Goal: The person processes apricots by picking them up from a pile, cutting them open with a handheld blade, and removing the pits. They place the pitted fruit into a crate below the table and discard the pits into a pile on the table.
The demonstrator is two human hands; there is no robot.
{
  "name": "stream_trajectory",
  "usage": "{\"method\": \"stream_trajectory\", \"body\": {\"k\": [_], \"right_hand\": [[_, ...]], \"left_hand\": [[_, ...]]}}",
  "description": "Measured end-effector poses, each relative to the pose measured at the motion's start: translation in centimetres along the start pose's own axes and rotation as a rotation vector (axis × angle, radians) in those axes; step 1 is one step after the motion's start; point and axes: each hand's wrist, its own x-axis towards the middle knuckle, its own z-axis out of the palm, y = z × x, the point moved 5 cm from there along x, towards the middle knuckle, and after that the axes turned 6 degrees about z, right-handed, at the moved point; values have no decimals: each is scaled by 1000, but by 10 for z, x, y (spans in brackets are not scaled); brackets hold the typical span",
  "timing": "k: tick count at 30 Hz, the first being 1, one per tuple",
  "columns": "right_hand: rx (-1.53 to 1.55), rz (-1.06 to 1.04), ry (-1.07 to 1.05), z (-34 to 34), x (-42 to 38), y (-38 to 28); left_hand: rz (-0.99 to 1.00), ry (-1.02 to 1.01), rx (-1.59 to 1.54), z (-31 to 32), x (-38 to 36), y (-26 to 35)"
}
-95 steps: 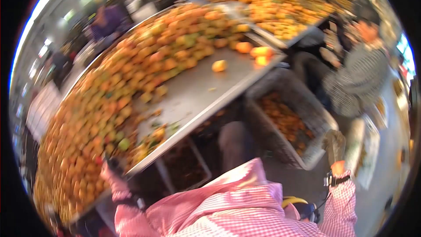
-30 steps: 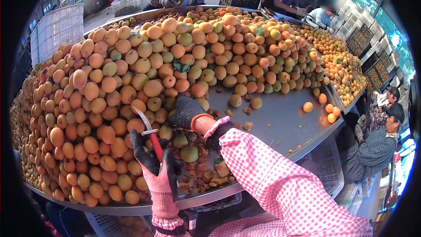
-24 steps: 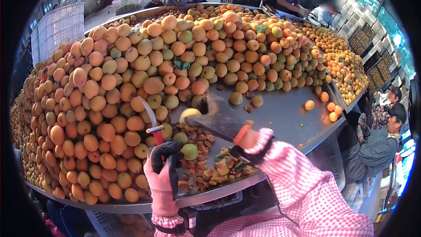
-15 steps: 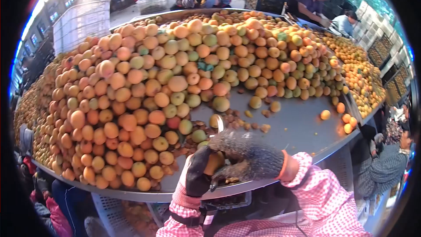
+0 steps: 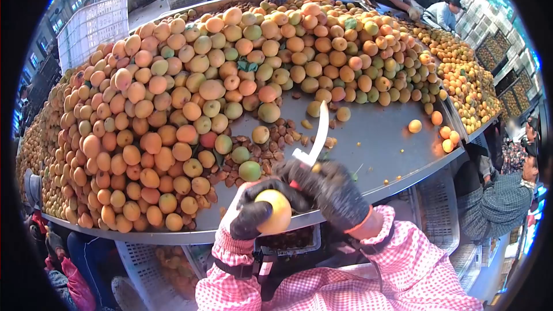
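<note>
- Head view: the left hand (image 5: 253, 213), in a pink glove with black fingertips, sits at about 6 o'clock in the frame, its fingers curled tight around one yellow-orange apricot (image 5: 274, 211) that it has hold of
- The apricot is held up in front of the table edge (image 5: 173, 236), thumb and fingertips wrapped over its top and left side
- The right hand (image 5: 328, 187), in a dark fuzzy glove, is just at 2 o'clock of the apricot, closed in a fist around the red handle of a knife (image 5: 315, 138)
- The knife's pale curved blade rises toward 12 o'clock from the right fist, over the bare metal of the table
- Both forearms wear pink checked sleeves (image 5: 403, 270) that enter from 6 o'clock
- A great heap of apricots (image 5: 190, 80) fills the table from 9 o'clock round to 1 o'clock of the hands
- Brown pits and scraps (image 5: 271, 141) lie on the metal at 12 o'clock of the left hand, with a green apricot (image 5: 249, 170) just beside them
- A few loose orange fruits (image 5: 443, 135) lie at 3 o'clock near the far table edge
- Other people work at the far rim at 12 o'clock, and one in a striped top (image 5: 495, 201) sits at 3 o'clock
- White slatted crates (image 5: 440, 213) stand below the table
</note>
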Motion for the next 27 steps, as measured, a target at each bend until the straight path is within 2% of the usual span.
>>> {"method": "stream_trajectory", "body": {"k": [1, 3, 5, 6, 7, 9, 10, 11, 12, 13, 14, 15, 16, 17, 18, 19, 20, 21, 23, 25, 26, 27], "right_hand": [[217, -212, 64, -1, 3, -20], [260, -328, 50, -30, 17, -47], [429, -138, -201, -36, 12, -61], [327, 17, -176, -29, 1, -60], [778, 271, -123, -18, 4, -22], [-230, -356, -128, 2, -10, -24], [-225, -350, -129, 2, -10, -19], [-204, -246, -187, 3, -8, -10], [-182, -140, -244, 5, -6, -2], [-175, -125, -241, 5, -4, -2], [-124, -41, -218, 4, 3, -3], [-76, 35, -194, 1, 8, -3], [-124, -71, -145, -3, 11, -3], [-127, -70, -143, -3, 12, -1], [-117, -80, -193, 1, 12, 1], [-105, -89, -244, 6, 13, 4], [-186, -242, -206, 8, 13, 0], [-183, -236, -205, 9, 14, 1], [-237, -332, -73, 3, 17, -6], [-231, -403, -26, -2, 16, -15], [-286, -354, 24, -5, 16, -17], [-340, -305, 76, -9, 15, -17]], "left_hand": [[73, -10, 23, 8, 9, 9], [311, 326, -6, -2, 23, 17], [166, 375, -552, -17, 29, 24], [181, 314, -526, -17, 32, 27], [189, 249, -502, -15, 36, 28], [164, 193, -530, -14, 44, 24], [139, 133, -569, -12, 48, 20], [133, 143, -570, -6, 50, 18], [145, 364, -489, -4, 48, 16], [150, 581, -402, -7, 44, 13], [113, 482, -335, -9, 44, 10], [109, 477, -337, -10, 45, 4], [180, 452, -279, -11, 48, 3], [253, 428, -222, -9, 50, 2], [206, 536, -168, -7, 49, -2], [204, 538, -171, -10, 50, -4], [196, 439, -144, -11, 52, -6], [185, 339, -115, -11, 54, -10], [134, 417, -186, -24, 46, -27], [381, 450, 1025, -31, 34, -19], [841, 171, 1179, -3, 36, -1], [841, 166, 1180, -2, 36, 1]]}}
